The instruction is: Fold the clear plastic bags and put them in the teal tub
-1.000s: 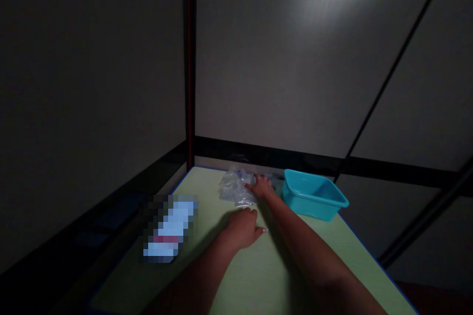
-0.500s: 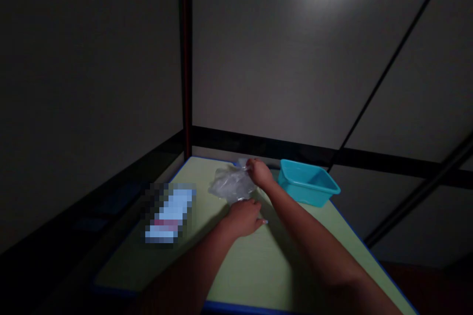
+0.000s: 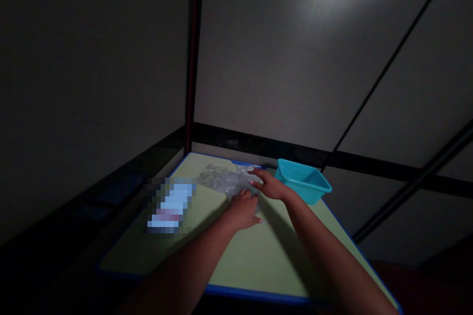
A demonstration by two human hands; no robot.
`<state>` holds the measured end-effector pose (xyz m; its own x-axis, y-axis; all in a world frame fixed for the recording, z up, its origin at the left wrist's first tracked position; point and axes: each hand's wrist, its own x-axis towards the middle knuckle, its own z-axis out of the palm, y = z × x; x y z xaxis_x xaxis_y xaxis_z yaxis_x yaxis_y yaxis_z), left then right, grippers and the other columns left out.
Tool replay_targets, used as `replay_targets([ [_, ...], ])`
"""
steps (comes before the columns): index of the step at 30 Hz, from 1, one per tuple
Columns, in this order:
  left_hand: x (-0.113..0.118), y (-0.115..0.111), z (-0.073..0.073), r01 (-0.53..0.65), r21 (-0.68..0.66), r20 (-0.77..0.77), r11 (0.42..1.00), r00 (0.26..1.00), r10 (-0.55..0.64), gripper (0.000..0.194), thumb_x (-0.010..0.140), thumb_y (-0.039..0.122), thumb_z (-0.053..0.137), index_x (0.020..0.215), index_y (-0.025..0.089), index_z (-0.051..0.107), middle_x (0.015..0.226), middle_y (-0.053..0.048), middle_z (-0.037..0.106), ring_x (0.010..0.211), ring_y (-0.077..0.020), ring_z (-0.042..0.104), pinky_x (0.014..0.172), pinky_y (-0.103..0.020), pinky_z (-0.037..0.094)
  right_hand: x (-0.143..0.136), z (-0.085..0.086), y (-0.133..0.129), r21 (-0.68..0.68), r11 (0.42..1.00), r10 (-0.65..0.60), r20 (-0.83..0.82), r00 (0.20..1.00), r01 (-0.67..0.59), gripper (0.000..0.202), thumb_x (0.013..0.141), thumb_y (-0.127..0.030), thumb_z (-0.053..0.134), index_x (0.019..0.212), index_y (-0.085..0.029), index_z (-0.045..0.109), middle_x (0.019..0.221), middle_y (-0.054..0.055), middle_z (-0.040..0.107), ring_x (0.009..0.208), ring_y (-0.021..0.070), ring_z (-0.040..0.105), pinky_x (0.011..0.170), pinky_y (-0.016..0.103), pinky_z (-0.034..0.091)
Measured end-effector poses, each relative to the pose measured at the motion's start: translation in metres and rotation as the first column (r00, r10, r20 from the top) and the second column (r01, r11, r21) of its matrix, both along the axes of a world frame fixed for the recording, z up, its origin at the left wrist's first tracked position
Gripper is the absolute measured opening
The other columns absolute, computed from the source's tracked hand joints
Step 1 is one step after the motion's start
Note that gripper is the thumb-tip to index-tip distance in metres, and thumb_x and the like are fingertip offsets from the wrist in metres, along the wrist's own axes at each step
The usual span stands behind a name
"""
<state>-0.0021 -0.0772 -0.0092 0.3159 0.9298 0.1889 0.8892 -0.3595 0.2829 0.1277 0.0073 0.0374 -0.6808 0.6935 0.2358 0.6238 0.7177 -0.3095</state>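
Head view: rests loosely open left hand (image 3: 242,212) on the plastic (image 3: 221,181), likely steadying it on the table (image 3: 258,261) left of the tub (image 3: 308,192); holds right hand (image 3: 271,187) half-open above — apparently empty.

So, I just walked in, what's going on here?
A person's left hand is at the near edge of crumpled clear plastic on a pale green table; the right hand is open by its right side. Whether the left grips is unclear. A teal basin stands to the right, a pixelated object to the left.
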Motion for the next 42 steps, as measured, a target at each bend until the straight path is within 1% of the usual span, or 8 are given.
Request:
replay_targets([
  [4, -0.004, 0.01, -0.007, 0.017, 0.005, 0.04, 1.0, 0.999, -0.017, 0.059, 0.068, 0.05, 0.069, 0.113, 0.015, 0.056, 0.122, -0.016, 0.049, 0.118, -0.0326, 0.041, 0.095, -0.041, 0.036, 0.032, -0.011, -0.027, 0.009, 0.999, -0.042, -0.006, 0.999, 0.042, 0.048, 0.083, -0.04, 0.055, 0.125, -0.019, 0.052, 0.136, 0.015, 0.043, 0.129, 0.0282, 0.035, 0.102, 0.046, 0.031],
  [9, -0.007, 0.018, -0.01, 0.098, 0.041, 0.015, 0.994, 0.995, -0.099, 0.029, 0.074, 0.042, 0.066, 0.092, 0.019, 0.064, 0.106, -0.01, 0.057, 0.111, -0.0293, 0.045, 0.088, -0.037, 0.039, 0.042, -0.036, -0.033, 0.069, 0.987, -0.133, -0.178, 0.975, 0.147, 0.032, 0.086, -0.032, 0.05, 0.111, -0.014, 0.059, 0.115, 0.014, 0.058, 0.112, 0.0232, 0.051, 0.095, 0.037, 0.039],
  [16, -0.007, 0.027, -0.01, 0.044, 0.076, 0.347, 0.996, 0.935, -0.068, 0.02, 0.083, 0.025, 0.053, 0.065, 0.017, 0.053, 0.074, 0.0, 0.054, 0.073, -0.0143, 0.051, 0.066, -0.024, 0.038, 0.034, -0.037, -0.039, 0.108, 0.992, -0.039, -0.265, 0.963, 0.07, 0.021, 0.086, -0.027, 0.049, 0.101, -0.017, 0.061, 0.099, 0.009, 0.06, 0.097, 0.0207, 0.053, 0.088, 0.035, 0.041],
  [22, -0.012, 0.033, -0.005, -0.043, 0.002, 0.849, 0.999, 0.529, 0.021, 0.03, 0.077, 0.03, 0.056, 0.054, 0.018, 0.04, 0.053, 0.006, 0.039, 0.055, -0.0103, 0.039, 0.053, -0.021, 0.029, 0.035, -0.031, -0.049, -0.027, 0.998, -0.07, -0.471, 0.879, 0.065, 0.023, 0.086, -0.033, 0.049, 0.102, -0.018, 0.056, 0.102, 0.008, 0.06, 0.099, 0.0203, 0.053, 0.088, 0.035, 0.04],
  [27, -0.011, 0.03, -0.001, -0.059, -0.03, 0.923, 0.998, 0.381, 0.051, 0.039, 0.078, 0.054, 0.048, 0.061, 0.019, 0.04, 0.054, 0.006, 0.039, 0.048, -0.0089, 0.038, 0.045, -0.02, 0.028, 0.03, -0.037, -0.052, -0.227, 0.969, -0.06, -0.589, 0.806, -0.093, 0.029, 0.07, -0.036, 0.068, 0.088, -0.018, 0.054, 0.087, 0.003, 0.058, 0.081, 0.0175, 0.055, 0.068, 0.028, 0.044],
  [32, -0.01, 0.025, 0.004, -0.104, -0.029, 0.974, 0.994, 0.22, 0.052, 0.043, 0.074, 0.059, 0.053, 0.062, 0.02, 0.04, 0.05, 0.008, 0.038, 0.042, -0.0071, 0.037, 0.04, -0.018, 0.027, 0.027, -0.039, -0.051, -0.236, 0.967, -0.08, -0.632, 0.771, -0.093, 0.019, 0.076, -0.033, 0.061, 0.068, -0.019, 0.05, 0.067, -0.001, 0.05, 0.064, 0.0132, 0.049, 0.056, 0.024, 0.039],
  [38, -0.018, 0.031, 0.009, -0.224, -0.126, 0.989, 0.967, -0.108, 0.104, 0.041, 0.072, 0.054, 0.06, 0.061, 0.019, 0.042, 0.045, 0.009, 0.04, 0.035, -0.0058, 0.037, 0.035, -0.016, 0.027, 0.032, -0.031, -0.051, -0.062, 0.996, 0.0, -0.704, 0.71, -0.062, 0.019, 0.076, -0.036, 0.064, 0.069, -0.02, 0.056, 0.093, 0.006, 0.055, 0.091, 0.0193, 0.053, 0.073, 0.029, 0.044],
  [42, -0.02, 0.03, 0.016, -0.152, -0.167, 0.943, 0.974, -0.312, 0.113, 0.039, 0.068, 0.05, 0.067, 0.065, 0.019, 0.043, 0.049, 0.009, 0.046, 0.039, -0.0057, 0.045, 0.038, -0.015, 0.033, 0.025, -0.027, -0.062, -0.041, 0.99, 0.07, -0.698, 0.713, -0.138, 0.018, 0.077, -0.036, 0.064, 0.072, -0.02, 0.058, 0.096, 0.007, 0.06, 0.096, 0.0201, 0.055, 0.088, 0.034, 0.04],
])
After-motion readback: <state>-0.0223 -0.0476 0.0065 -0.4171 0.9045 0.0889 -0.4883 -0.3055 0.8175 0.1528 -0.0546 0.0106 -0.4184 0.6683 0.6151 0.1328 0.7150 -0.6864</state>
